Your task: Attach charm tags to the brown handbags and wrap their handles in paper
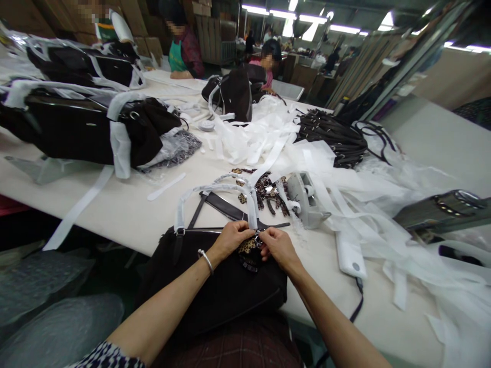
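Note:
A dark handbag [215,286] with white-wrapped handles [195,191] rests at the table's front edge, partly over my lap. At the base of one handle, both my hands pinch around a leopard-print charm [248,250] with a metal ring. My left hand [233,239], a bracelet on its wrist, is closed at the charm's left side. My right hand [279,249] is closed on its right side, near the ring. The fingertips hide exactly which part each one grips. Behind the handle lies a pile of similar leopard-print charms [268,189].
A tape dispenser [307,199] and a white corded device [350,255] stand to the right among loose white wrapping strips [268,128]. Dark straps [333,135] are heaped behind. More dark bags [92,125] stand at left. Other people work across the table.

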